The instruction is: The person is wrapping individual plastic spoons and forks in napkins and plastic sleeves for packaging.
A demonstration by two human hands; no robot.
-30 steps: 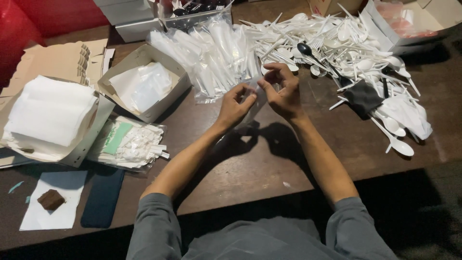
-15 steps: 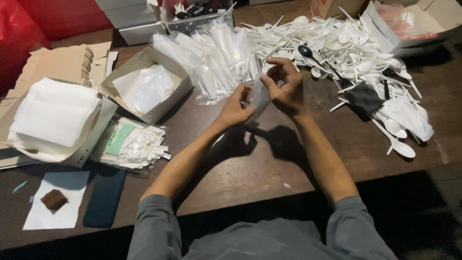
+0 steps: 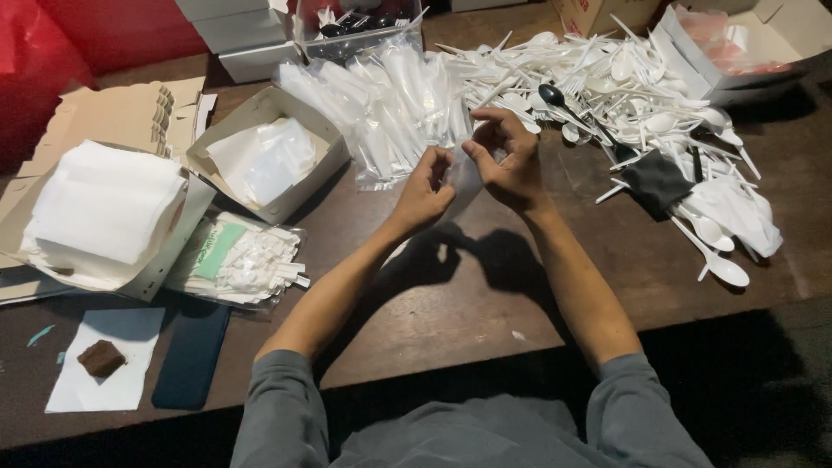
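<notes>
Over the dark wooden table (image 3: 485,295), left hand (image 3: 426,192) and right hand (image 3: 507,156) pinch a thin, glossy clear plastic sleeve (image 3: 465,178) between their fingers, beside heaped smooth white plastic cutlery (image 3: 624,87)

Packing workshop: heaped plastic cutlery (image 3: 624,87), cartons (image 3: 260,156)

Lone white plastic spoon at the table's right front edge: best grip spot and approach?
Take the white plastic spoon by its thin handle, mid-length, from above, pinching across its width. It lies flat on the brown wooden table, bowl toward the front edge, handle running back toward the white cutlery pile. The near bowl end has open table around it.
</notes>
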